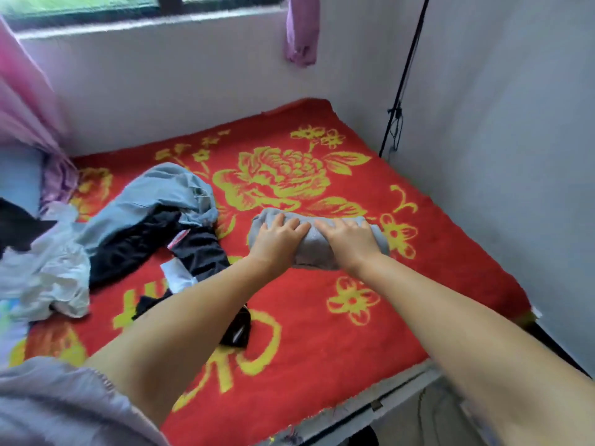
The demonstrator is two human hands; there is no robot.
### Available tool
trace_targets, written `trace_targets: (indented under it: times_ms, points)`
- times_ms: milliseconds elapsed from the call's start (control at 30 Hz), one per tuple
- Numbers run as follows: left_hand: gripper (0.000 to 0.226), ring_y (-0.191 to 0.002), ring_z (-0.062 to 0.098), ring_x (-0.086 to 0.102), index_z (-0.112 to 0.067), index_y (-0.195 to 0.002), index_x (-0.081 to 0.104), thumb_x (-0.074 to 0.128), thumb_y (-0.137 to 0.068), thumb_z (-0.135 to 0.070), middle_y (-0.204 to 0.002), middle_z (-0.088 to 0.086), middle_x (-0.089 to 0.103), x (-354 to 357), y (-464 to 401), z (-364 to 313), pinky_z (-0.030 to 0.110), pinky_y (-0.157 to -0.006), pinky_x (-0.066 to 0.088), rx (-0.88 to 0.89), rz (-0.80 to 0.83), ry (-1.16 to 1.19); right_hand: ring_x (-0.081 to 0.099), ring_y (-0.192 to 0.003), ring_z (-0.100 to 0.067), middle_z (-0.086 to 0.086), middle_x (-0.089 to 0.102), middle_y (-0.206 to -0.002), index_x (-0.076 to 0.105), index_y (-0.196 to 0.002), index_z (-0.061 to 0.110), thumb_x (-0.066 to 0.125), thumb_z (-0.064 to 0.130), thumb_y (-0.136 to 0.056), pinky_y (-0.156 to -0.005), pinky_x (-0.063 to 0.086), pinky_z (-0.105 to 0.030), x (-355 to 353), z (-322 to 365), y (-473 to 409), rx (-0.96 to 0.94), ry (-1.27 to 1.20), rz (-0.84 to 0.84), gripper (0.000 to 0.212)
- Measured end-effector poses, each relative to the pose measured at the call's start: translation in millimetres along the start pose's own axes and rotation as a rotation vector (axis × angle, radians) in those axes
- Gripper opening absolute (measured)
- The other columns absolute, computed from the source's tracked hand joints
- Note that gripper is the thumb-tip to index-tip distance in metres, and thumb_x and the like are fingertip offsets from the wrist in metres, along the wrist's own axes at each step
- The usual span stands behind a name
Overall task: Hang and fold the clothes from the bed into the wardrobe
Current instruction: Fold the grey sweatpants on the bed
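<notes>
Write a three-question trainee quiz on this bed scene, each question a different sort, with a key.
1. True or false: both hands, left and right, rest on the grey garment.
2. Multiple choice: the unfolded pile lies (A) left of the grey garment, (B) right of it, (C) under it.
3. Fill in: the blanket is red with ____ flowers.

Key: 1 true; 2 A; 3 yellow.
</notes>
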State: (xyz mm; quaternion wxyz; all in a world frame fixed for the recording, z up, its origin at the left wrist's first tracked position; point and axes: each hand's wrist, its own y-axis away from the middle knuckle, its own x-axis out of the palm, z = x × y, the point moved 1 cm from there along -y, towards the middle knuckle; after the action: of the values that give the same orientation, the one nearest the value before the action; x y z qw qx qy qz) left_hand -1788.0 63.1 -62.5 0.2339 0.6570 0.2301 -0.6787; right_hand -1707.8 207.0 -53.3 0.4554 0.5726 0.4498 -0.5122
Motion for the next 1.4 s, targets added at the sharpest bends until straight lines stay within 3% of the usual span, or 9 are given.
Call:
trace_targets:
  times_ms: [167, 267, 433, 533, 633, 733, 833, 1067, 1400]
  points:
    - [0.061, -0.134, 0.025, 0.034, -0.025, -0.143, 0.033, 0.059, -0.089, -0.034, -0.136, -0.002, 0.045, -35, 83, 62, 0.043, -0.096, 0.043, -0.270, -0.011, -0.083, 0.050, -0.121, -0.028, -0.004, 0.051, -0.132, 0.031, -0.142, 0.029, 0.061, 0.034, -0.087, -0.105, 0.032, -0.054, -49, 90, -14, -0.275, 0.039, -0.026, 0.062]
    - [0.067, -0.131, 0.026, 0.036, -0.027, -0.146, 0.028, 0.059, -0.088, -0.040, -0.135, -0.002, 0.046, -46, 144, 82, 0.038, -0.099, 0.038, -0.418, 0.027, -0.089, 0.052, -0.115, -0.027, -0.002, 0.054, -0.124, 0.038, -0.133, 0.028, 0.063, 0.042, -0.085, -0.098, 0.039, -0.047, -62, 145, -10, -0.471, 0.062, -0.055, 0.055]
    - [0.059, -0.135, 0.030, 0.030, -0.028, -0.147, 0.026, 0.051, -0.093, -0.030, -0.141, 0.000, 0.042, -51, 265, 74, 0.053, -0.108, 0.024, -0.786, 0.062, -0.108, 0.055, -0.109, -0.027, 0.000, 0.055, -0.118, 0.040, -0.124, 0.030, 0.063, 0.053, -0.080, -0.087, 0.041, -0.040, -63, 235, 31, -0.843, 0.011, -0.090, 0.054]
    - [0.065, -0.133, 0.030, 0.031, -0.029, -0.148, 0.024, 0.055, -0.091, -0.029, -0.141, 0.000, 0.041, -51, 336, 47, 0.055, -0.110, 0.020, -0.951, 0.125, -0.106, 0.057, -0.106, -0.028, 0.001, 0.054, -0.119, 0.037, -0.129, 0.030, 0.063, 0.050, -0.081, -0.078, 0.043, -0.038, -59, 277, 76, -1.034, 0.038, -0.086, 0.058]
    - [0.063, -0.132, 0.029, 0.032, -0.028, -0.148, 0.025, 0.051, -0.091, -0.018, -0.140, 0.001, 0.043, -54, 407, 16, 0.056, -0.112, 0.017, -1.128, 0.146, -0.081, 0.056, -0.109, -0.030, 0.000, 0.053, -0.123, 0.033, -0.134, 0.032, 0.063, 0.064, -0.075, -0.093, 0.042, -0.044, -60, 321, 130, -1.219, 0.091, -0.041, 0.074]
    - [0.059, -0.130, 0.028, 0.036, -0.026, -0.147, 0.029, 0.045, -0.091, -0.017, -0.135, 0.003, 0.049, -53, 484, -24, 0.052, -0.116, 0.009, -1.289, 0.139, -0.094, 0.055, -0.116, -0.026, 0.004, 0.054, -0.127, 0.032, -0.139, 0.032, 0.058, 0.078, -0.065, -0.110, 0.018, -0.052, -62, 364, 196, -1.430, 0.140, -0.049, 0.091]
    - [0.059, -0.131, 0.028, 0.038, -0.025, -0.146, 0.033, 0.045, -0.090, -0.014, -0.136, 0.003, 0.050, -57, 561, -66, 0.047, -0.117, 0.008, -1.451, 0.108, -0.056, 0.056, -0.115, -0.025, 0.003, 0.056, -0.126, 0.035, -0.139, 0.031, 0.060, 0.079, -0.061, -0.107, 0.029, -0.040, -64, 405, 268, -1.609, 0.131, -0.032, 0.095]
    - [0.058, -0.127, 0.028, 0.041, -0.029, -0.141, 0.038, 0.053, -0.085, -0.020, -0.138, -0.001, 0.049, -48, 747, -186, 0.044, -0.106, 0.029, -1.808, 0.110, 0.040, 0.054, -0.118, -0.025, 0.001, 0.051, -0.133, 0.031, -0.141, 0.034, 0.065, 0.062, -0.075, -0.099, 0.040, -0.038, -42, 499, 472, -1.917, 0.231, -0.065, 0.080]
    - [0.062, -0.133, 0.028, 0.035, -0.024, -0.147, 0.029, 0.052, -0.089, -0.017, -0.137, 0.001, 0.048, -12, 1007, -324, 0.045, -0.106, 0.031, -1.996, 0.245, 0.151, 0.055, -0.114, -0.030, -0.004, 0.053, -0.126, 0.026, -0.142, 0.032, 0.068, 0.033, -0.079, -0.100, 0.041, -0.043, 16, 600, 753, -2.112, 0.280, 0.060, 0.076]
